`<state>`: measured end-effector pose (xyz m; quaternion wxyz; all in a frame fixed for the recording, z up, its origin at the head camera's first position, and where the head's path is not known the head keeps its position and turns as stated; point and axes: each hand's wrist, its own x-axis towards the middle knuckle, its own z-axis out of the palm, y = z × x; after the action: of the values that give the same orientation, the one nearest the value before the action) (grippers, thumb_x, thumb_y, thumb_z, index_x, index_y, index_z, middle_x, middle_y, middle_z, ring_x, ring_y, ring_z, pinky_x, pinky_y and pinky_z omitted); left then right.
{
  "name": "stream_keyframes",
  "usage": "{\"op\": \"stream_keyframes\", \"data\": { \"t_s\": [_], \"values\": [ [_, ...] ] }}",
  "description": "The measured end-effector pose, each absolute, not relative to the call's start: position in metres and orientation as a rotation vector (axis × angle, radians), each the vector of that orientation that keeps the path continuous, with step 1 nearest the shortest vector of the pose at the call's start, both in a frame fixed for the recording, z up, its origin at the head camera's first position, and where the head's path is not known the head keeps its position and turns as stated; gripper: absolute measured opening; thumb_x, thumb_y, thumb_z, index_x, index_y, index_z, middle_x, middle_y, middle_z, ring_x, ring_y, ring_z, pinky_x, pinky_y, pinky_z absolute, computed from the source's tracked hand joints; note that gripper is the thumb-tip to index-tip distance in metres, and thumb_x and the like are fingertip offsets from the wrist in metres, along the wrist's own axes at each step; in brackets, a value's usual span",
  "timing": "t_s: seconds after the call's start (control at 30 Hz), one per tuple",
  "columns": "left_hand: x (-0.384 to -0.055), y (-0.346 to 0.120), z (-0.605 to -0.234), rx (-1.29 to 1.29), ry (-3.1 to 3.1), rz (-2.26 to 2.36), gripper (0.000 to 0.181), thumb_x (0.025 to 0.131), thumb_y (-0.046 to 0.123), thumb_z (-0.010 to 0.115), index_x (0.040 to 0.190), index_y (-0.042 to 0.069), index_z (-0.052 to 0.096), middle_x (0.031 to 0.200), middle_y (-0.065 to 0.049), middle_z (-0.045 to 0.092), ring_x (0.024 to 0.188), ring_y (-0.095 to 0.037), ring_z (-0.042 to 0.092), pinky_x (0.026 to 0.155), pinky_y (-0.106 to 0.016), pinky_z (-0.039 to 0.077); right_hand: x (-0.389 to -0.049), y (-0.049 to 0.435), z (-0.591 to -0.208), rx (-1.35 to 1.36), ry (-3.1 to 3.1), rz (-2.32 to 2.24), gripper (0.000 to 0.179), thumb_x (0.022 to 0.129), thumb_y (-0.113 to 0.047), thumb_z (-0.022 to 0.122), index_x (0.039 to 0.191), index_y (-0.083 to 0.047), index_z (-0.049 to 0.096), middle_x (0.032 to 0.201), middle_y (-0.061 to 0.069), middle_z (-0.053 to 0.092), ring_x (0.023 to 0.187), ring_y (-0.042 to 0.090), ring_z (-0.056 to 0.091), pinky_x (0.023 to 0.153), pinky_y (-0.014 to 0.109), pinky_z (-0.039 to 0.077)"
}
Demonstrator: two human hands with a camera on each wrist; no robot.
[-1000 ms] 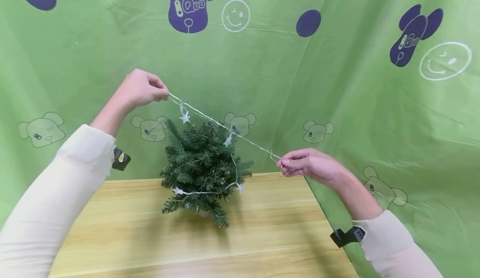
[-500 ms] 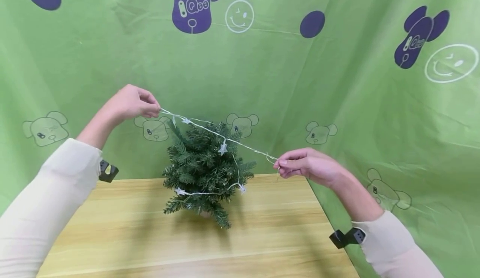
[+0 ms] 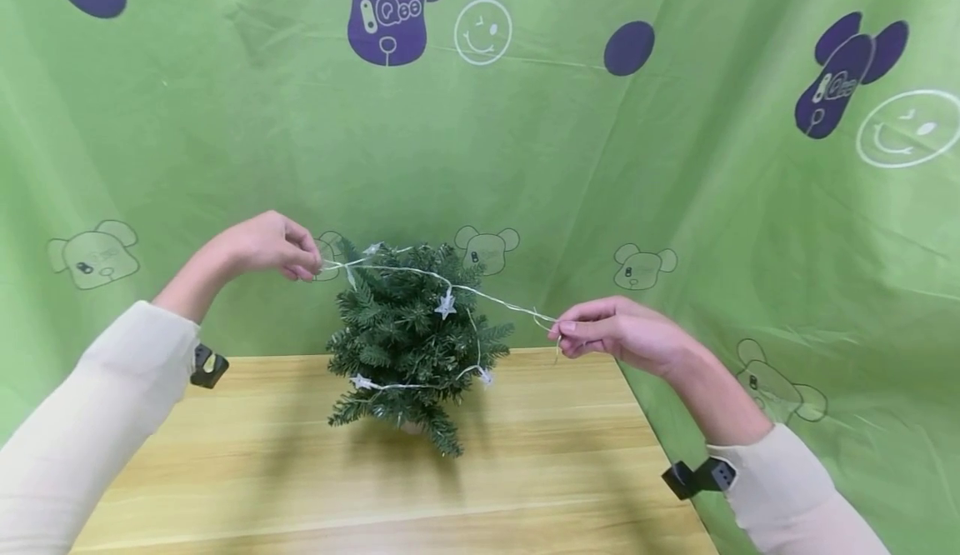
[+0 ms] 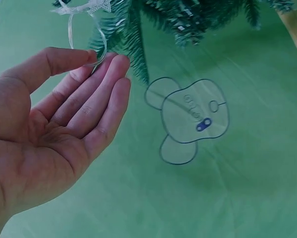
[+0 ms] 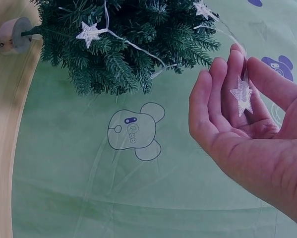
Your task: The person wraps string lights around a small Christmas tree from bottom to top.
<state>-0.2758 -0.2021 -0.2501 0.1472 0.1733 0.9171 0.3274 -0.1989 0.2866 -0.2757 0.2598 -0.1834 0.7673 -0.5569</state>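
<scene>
A small artificial Christmas tree (image 3: pixel 408 330) stands on the table, its round wooden base (image 5: pixel 14 37) visible in the right wrist view. A star string light with a clear wire (image 3: pixel 498 298) crosses the upper tree between both hands, and another run circles the lower branches. At the left of the treetop, my left hand (image 3: pixel 273 247) pinches the wire between thumb and fingertips; a loop of it shows in the left wrist view. My right hand (image 3: pixel 618 330) pinches the wire right of the tree, with one star (image 5: pixel 242 96) hanging against its fingers. Another star (image 3: pixel 446 303) hangs over the tree's front.
The wooden table (image 3: pixel 525 472) extends in front of the tree and to both sides. Behind it and along the right hangs a green curtain (image 3: pixel 547 138) printed with bear figures and smiley faces. A black wrist camera (image 3: pixel 697 477) sits at the right cuff.
My left hand has come down from above the tree to beside its top, lowering the wire onto the upper branches. The right hand has stayed almost in place.
</scene>
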Motion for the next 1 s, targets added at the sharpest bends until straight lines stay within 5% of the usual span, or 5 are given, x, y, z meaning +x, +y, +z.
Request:
{"op": "stream_keyframes", "data": {
  "t_s": [0.5,0.8,1.0],
  "values": [
    [-0.264,-0.195,-0.286,0.517,2.506,1.052,0.022,0.095,0.006,0.063,0.115,-0.003,0.066,0.111,-0.016,0.073,0.1,-0.023,0.07,0.097,-0.046,0.057,-0.199,0.283,-0.274,-0.528,2.066,-1.491,0.021,0.1,-0.015,0.061,0.116,-0.006,0.072,0.112,0.006,0.073,0.098,0.017,0.069,0.099,0.035,0.056],
    [-0.252,-0.184,-0.258,0.441,2.633,1.121,0.028,0.098,0.012,0.063,0.124,0.003,0.065,0.127,-0.019,0.068,0.112,-0.032,0.067,0.104,-0.053,0.051,-0.2,0.285,-0.276,-0.559,2.049,-1.499,0.021,0.1,-0.013,0.06,0.116,-0.005,0.071,0.112,0.005,0.073,0.097,0.016,0.069,0.098,0.034,0.056],
    [-0.245,-0.159,-0.234,0.517,2.755,1.103,0.029,0.097,0.019,0.067,0.125,0.009,0.067,0.129,-0.017,0.068,0.105,-0.028,0.068,0.091,-0.045,0.057,-0.2,0.285,-0.276,-0.578,2.048,-1.495,0.024,0.1,-0.013,0.06,0.118,-0.001,0.07,0.112,0.006,0.074,0.098,0.016,0.069,0.097,0.034,0.056]
  ]
}}
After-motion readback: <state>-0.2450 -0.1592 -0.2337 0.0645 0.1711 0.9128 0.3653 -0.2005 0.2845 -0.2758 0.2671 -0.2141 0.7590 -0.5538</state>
